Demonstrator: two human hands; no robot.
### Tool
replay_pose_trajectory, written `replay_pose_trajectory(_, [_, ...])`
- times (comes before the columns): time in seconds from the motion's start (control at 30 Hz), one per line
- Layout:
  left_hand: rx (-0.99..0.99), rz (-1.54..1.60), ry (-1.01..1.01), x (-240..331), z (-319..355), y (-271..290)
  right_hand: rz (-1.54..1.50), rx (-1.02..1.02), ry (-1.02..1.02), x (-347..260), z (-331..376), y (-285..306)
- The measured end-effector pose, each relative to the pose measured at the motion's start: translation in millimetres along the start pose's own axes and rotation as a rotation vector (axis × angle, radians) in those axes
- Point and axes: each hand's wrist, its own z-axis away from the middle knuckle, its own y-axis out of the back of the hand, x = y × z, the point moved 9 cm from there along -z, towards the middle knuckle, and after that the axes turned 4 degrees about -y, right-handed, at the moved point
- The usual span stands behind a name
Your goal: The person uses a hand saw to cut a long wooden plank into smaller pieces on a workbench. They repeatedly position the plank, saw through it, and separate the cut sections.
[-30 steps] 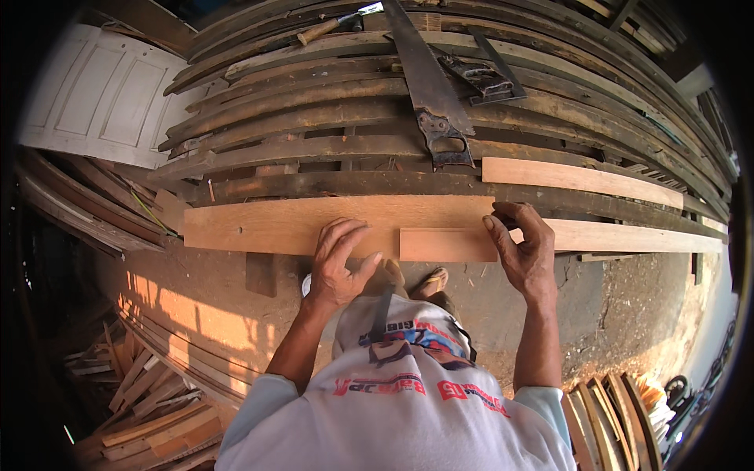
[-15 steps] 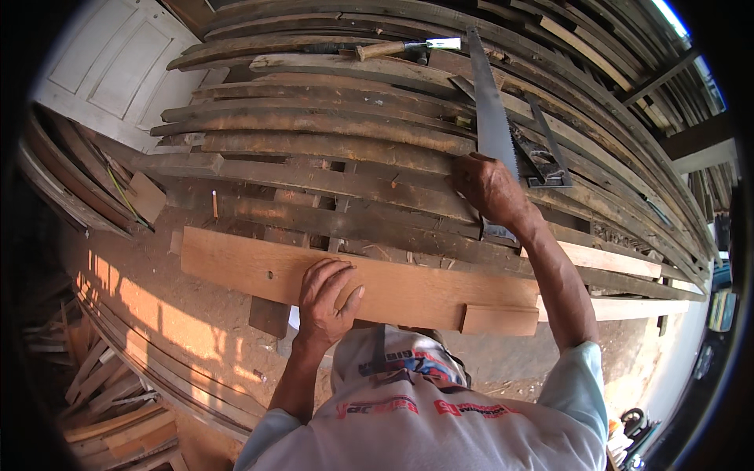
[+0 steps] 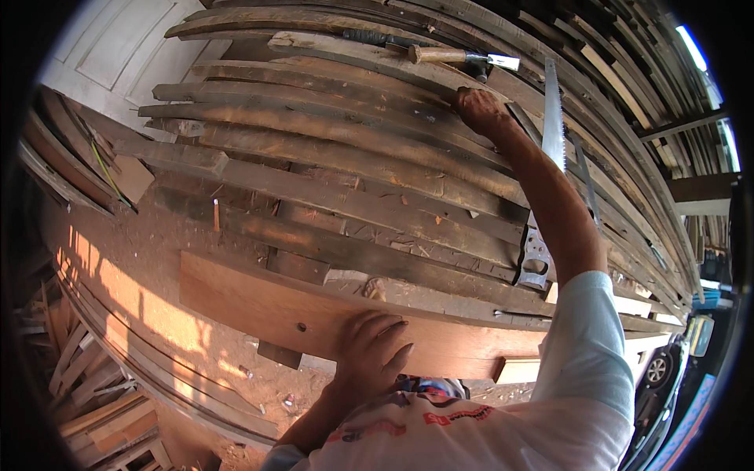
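Note:
My left hand (image 3: 369,353) lies flat, fingers spread, on a wide reddish-brown plank (image 3: 259,302) that rests across the near edge of a stack of dark weathered boards (image 3: 353,165). My right arm stretches far up over the stack. My right hand (image 3: 481,110) sits with curled fingers just below a hammer (image 3: 444,55) with a pale wooden handle; whether it touches the hammer is hidden. A handsaw (image 3: 552,118) lies lengthwise on the boards just right of my forearm, its handle toward me.
A short pale offcut (image 3: 518,369) pokes out under the plank's right end. Loose wood scraps (image 3: 86,392) pile up on the dirt ground at lower left. A white panelled door (image 3: 118,55) leans at upper left. A vehicle (image 3: 667,369) stands at the right rim.
My right hand has moved from the saw's area farther up the stack to beside the hammer. My left hand has stayed pressed on the plank. The view has tilted and shifted.

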Motion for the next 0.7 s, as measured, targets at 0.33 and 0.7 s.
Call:
replay_pose_trajectory(0.33, [-0.008, 0.033, 0.028, -2, -3, 6, 0.035, -0.419, -0.081, -11, -33, -30])
replay_pose_trajectory(0.7, [0.013, 0.021, 0.022, -3, -5, 8, -0.218, -0.279, -0.069, 1, -19, -23])
